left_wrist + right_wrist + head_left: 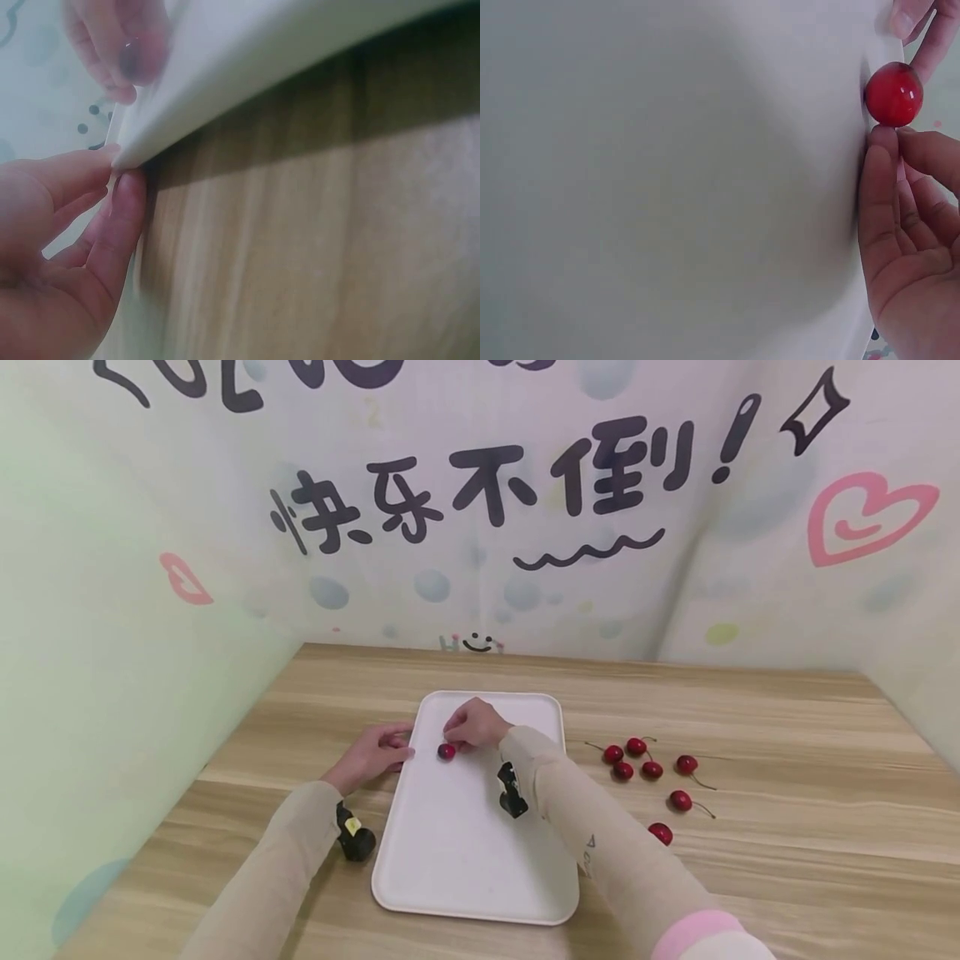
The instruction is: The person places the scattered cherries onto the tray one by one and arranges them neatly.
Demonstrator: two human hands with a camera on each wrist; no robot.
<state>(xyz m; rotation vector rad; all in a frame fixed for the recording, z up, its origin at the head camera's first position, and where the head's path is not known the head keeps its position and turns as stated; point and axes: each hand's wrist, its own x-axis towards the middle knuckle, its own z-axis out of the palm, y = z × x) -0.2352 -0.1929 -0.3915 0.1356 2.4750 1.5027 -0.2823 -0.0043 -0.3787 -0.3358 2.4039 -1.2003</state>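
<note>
1 red cherry (446, 752) is inside the white tray (461, 852).

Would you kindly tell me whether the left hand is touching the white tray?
Touching. The left wrist view shows the left hand pinching the edge of the white tray with no visible gap.

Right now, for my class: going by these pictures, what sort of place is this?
Probably an indoor corner set up for recording: a wood-grain table stands before a printed backdrop, and a black device sits at the right wrist.
</note>
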